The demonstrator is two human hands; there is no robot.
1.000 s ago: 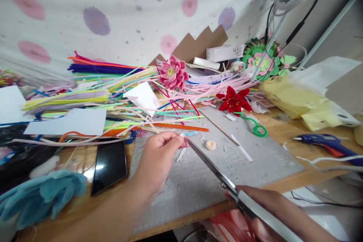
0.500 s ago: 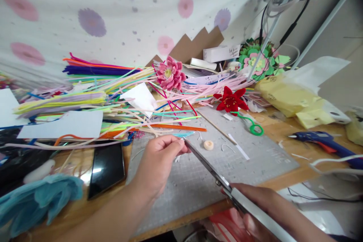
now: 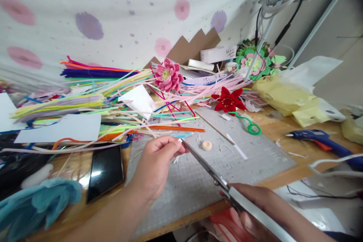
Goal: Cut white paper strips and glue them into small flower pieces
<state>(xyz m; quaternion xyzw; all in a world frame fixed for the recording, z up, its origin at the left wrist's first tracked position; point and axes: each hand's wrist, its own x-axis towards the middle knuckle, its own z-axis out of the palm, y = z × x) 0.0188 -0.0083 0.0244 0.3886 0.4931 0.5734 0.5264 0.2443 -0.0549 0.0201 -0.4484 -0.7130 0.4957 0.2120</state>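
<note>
My left hand (image 3: 154,162) hovers over the grey cutting mat (image 3: 255,162), its fingers pinched on a small white piece (image 3: 179,140) at the fingertips. My right hand (image 3: 255,211), low at the right, grips the handles of long scissors (image 3: 210,170). The blades reach up and left, and their tip meets the white piece at my left fingertips. A few white scraps (image 3: 176,158) lie on the mat just beneath.
A heap of coloured pipe cleaners (image 3: 85,98) covers the back left. A pink flower (image 3: 168,75), a red flower (image 3: 229,100), a small tape roll (image 3: 207,145), a black phone (image 3: 105,172), a blue glue gun (image 3: 320,138) and yellow bags (image 3: 286,98) surround the mat.
Both hands hold nearly the same pose with the scissors' tip at the pinched piece. The view has drifted slightly, shifting the scene a little left and up.
</note>
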